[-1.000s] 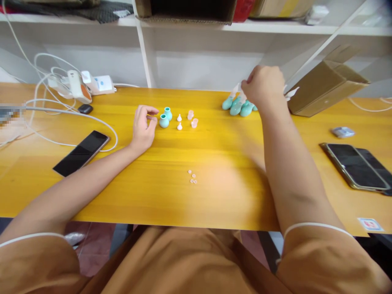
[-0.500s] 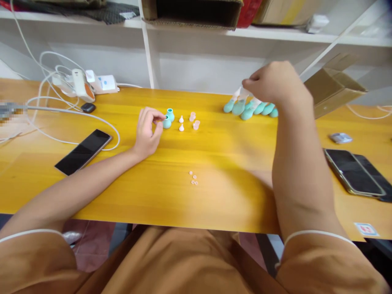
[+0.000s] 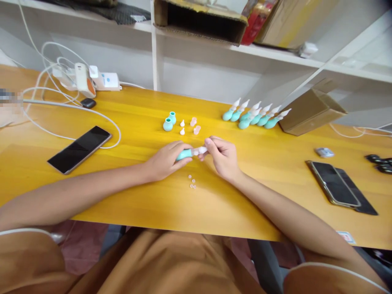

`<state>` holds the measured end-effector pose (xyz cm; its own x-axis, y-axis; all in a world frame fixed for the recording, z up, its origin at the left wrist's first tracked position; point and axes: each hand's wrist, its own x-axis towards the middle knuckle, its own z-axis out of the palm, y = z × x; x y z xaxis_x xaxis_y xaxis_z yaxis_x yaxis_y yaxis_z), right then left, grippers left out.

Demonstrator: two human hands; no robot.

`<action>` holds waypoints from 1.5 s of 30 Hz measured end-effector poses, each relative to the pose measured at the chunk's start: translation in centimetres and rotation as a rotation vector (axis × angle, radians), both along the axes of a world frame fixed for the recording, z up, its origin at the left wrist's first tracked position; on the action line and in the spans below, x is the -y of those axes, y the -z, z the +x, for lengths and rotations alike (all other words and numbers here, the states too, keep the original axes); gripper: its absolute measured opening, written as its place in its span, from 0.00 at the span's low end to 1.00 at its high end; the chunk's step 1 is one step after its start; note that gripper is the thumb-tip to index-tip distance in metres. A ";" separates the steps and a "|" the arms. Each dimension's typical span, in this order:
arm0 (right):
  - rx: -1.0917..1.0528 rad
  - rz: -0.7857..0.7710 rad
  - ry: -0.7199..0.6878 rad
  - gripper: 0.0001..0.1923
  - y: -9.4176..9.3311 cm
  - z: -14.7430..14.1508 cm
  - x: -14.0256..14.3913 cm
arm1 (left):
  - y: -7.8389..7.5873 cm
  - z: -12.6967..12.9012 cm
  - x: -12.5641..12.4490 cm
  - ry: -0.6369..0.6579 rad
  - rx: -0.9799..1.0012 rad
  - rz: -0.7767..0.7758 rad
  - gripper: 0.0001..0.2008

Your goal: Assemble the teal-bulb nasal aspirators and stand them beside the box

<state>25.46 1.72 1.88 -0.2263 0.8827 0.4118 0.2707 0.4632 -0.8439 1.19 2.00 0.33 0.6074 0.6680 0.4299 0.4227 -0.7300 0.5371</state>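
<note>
My left hand and my right hand meet over the middle of the yellow table. The left grips a teal bulb. The right pinches the pale tip piece at the bulb's end. Behind them stand two loose teal bulbs, two small white tips and two clear pink caps. Several tiny pink rings lie just in front of my hands. At the back right lies a row of several teal pieces with white tips.
A cardboard box lies right of the row. One phone is on the left, another on the right by a small packet. A power strip with cables sits back left, under white shelves.
My right hand left the row at the back right and came to the middle. My left hand moved from the loose bulbs to the middle, holding a teal bulb. Both hands now meet on it.
</note>
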 end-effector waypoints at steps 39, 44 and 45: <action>0.126 -0.138 -0.410 0.42 2.5 2.2 -1.9 | -0.5 0.5 0.4 -0.027 -0.049 -0.027 0.07; -0.139 -0.234 -0.168 0.38 3.3 1.9 -2.5 | -0.2 -0.1 -0.6 -0.158 0.315 -0.257 0.11; -0.171 -0.244 -0.150 0.36 3.4 1.9 -2.7 | -0.1 -0.2 -0.8 -0.165 0.377 -0.283 0.12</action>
